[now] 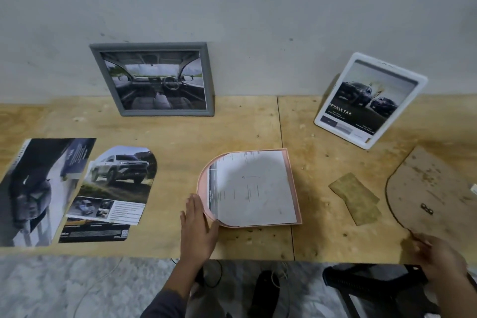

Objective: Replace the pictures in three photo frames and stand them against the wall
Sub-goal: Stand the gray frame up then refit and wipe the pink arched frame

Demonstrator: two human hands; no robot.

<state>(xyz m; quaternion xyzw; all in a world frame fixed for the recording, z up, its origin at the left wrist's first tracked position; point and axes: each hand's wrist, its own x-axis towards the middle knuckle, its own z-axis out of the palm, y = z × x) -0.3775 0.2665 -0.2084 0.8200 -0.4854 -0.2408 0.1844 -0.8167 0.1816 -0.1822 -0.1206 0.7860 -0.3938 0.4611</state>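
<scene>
Wooden table [165,131] set vs. grey wall [258,8].
- Grey frame [98,70], landscape, car-interior pic in it, leans on wall, back-left.
- White frame [335,88], portrait, "Double Cab" truck pic, leans on wall at right, tilted.
- Pink frame [291,175], arch-shaped, lies flat at table centre w/ curved end toward left. A sheet lies in it blank side up, faint print showing through.
- L hand [196,222]: flat, fingers straight and together, fingertips touching pink frame's curved edge. Holds nothing.
- R hand [438,255]: low right, blurred. Fingers look pinched on near edge of backing board [433,183], a brown arch-shaped piece w/ small metal clip [426,208] on it, lying at table's right end, well apart from pink frame.
- Tan pad [356,199] btw. pink frame and board.
- Left side: large brochure page [38,188], arch-cut truck picture [121,178] partly over it, dark strip [95,233] below.
</scene>
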